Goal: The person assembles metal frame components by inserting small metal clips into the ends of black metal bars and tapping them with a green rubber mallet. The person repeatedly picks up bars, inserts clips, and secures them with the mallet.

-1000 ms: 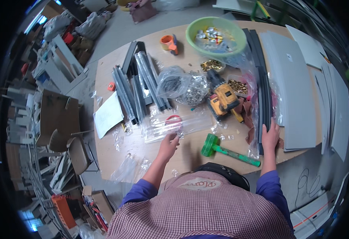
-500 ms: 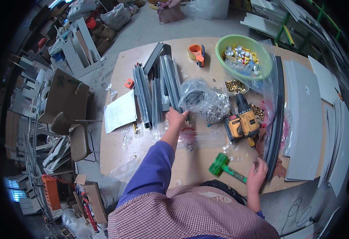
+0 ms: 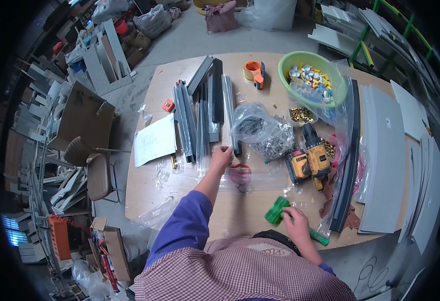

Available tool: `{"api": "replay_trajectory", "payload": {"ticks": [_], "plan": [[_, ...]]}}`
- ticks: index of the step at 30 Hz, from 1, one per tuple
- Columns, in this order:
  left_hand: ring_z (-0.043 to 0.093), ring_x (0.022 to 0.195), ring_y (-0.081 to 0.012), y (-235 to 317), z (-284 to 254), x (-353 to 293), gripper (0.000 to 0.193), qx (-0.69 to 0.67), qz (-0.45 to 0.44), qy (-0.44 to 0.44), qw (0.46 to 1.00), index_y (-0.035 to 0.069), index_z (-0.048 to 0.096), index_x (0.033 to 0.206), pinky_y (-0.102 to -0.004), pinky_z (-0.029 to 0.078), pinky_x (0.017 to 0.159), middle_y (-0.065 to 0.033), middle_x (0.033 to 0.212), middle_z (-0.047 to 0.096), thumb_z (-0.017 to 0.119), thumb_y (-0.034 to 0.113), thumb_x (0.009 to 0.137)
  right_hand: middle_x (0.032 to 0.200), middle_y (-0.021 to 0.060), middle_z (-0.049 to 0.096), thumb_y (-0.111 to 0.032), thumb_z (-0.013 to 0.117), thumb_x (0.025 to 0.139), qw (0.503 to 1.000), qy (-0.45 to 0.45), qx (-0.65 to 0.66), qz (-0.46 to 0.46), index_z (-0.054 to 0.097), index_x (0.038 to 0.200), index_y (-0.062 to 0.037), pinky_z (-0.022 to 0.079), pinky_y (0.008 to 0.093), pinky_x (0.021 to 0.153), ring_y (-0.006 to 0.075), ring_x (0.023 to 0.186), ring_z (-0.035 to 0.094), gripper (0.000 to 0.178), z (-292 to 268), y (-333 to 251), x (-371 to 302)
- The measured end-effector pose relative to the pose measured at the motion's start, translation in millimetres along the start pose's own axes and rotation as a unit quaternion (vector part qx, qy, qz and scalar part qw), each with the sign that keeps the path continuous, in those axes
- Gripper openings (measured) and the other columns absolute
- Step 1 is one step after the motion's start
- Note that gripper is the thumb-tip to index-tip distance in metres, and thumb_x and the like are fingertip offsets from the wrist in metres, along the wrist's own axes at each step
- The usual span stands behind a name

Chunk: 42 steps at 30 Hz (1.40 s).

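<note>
Nearest me: right hand (image 3: 296, 224) rests on the green mallet (image 3: 286, 218) at the near edge of the wooden table (image 3: 144, 200). Fingers curl over the handle just behind the head; I can't tell how firm the grip is.

Mid-table: left hand (image 3: 222, 156) reaches fwd, fingers bunched at the near end of a grey metal strip (image 3: 229, 113) and the clear plastic sleeve (image 3: 215, 170) lying below it. Looks like a pinch on the sleeve edge, but too small to confirm. A red ring (image 3: 239, 173) lies just right of that hand, under plastic film.

Right of centre: yellow-black drill (image 3: 308, 158), beside a clear bag of small metal parts (image 3: 265, 133). Left: white sheet of paper (image 3: 154, 140) and more grey strips (image 3: 192, 120).

Far side: green bowl (image 3: 308, 75) w/ small fittings, orange tape roll (image 3: 252, 70).

Risks, my judgement: loose plastic is slippery, so the strip may slide out if pulled by the sleeve alone. Long strips could swing and knock the parts bag. Mallet sits close to the edge; a nudge from the forearm could drop it.
</note>
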<state>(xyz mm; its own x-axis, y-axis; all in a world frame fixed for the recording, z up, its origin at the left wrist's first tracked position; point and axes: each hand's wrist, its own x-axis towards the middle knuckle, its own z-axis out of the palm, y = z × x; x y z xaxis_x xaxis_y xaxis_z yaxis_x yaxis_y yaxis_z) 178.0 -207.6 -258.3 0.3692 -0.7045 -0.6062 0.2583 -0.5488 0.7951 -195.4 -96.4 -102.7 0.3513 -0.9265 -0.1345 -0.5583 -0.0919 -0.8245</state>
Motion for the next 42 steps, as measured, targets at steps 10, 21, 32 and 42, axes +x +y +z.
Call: {"api": "replay_trajectory", "payload": {"ticks": [10, 21, 32, 42], "plan": [[0.067, 0.096, -0.0385, 12.4, 17.0, 8.7, 0.043, 0.282, 0.114, 0.078, 0.949, -0.004, 0.066, 0.109, -0.0438, 0.051, 0.083, -0.0244, 0.102, 0.069, 0.066, 0.034, 0.089, 0.099, 0.0167, 0.069, -0.013, 0.063, 0.088, 0.996, -0.092, -0.002, -0.007, 0.067, 0.104, -0.0035, 0.051, 0.0424, 0.084, 0.0358, 0.096, 0.064, 0.018, 10.2, -3.9, -15.3], [0.065, 0.104, -0.0364, 71.3, 1.4, -2.0, 0.027, 0.436, 0.219, 0.136, 0.862, 0.005, 0.072, 0.107, -0.0431, 0.051, 0.089, -0.0222, 0.107, 0.069, 0.060, 0.019, 0.086, 0.097, 0.0181, 0.068, -0.015, 0.063, 0.089, 0.994, -0.107, 0.001, 0.022, 0.068, 0.105, -0.0046, 0.052, 0.0428, 0.081, 0.0368, 0.093, 0.065, 0.019, 15.1, 4.1, -6.3], [0.066, 0.102, -0.0401, 131.7, -1.7, 69.3, 0.032, 0.486, 0.142, 0.290, 0.812, 0.002, 0.065, 0.106, -0.0472, 0.053, 0.088, -0.0216, 0.115, 0.066, 0.070, 0.023, 0.083, 0.094, 0.0199, 0.068, -0.018, 0.063, 0.090, 0.988, -0.112, 0.016, 0.102, 0.067, 0.105, -0.0043, 0.053, 0.0415, 0.075, 0.0374, 0.084, 0.067, 0.021, 13.9, 25.7, 3.8], [0.068, 0.097, -0.0372, 138.5, -44.6, 103.7, 0.046, 0.265, 0.172, 0.254, 0.914, -0.004, 0.065, 0.109, -0.0423, 0.053, 0.085, -0.0241, 0.104, 0.069, 0.065, 0.034, 0.084, 0.094, 0.0166, 0.070, -0.021, 0.064, 0.090, 0.986, -0.142, 0.004, 0.088, 0.068, 0.107, -0.0072, 0.054, 0.0408, 0.077, 0.0346, 0.088, 0.068, 0.023, 22.0, 37.3, 5.4]]}}
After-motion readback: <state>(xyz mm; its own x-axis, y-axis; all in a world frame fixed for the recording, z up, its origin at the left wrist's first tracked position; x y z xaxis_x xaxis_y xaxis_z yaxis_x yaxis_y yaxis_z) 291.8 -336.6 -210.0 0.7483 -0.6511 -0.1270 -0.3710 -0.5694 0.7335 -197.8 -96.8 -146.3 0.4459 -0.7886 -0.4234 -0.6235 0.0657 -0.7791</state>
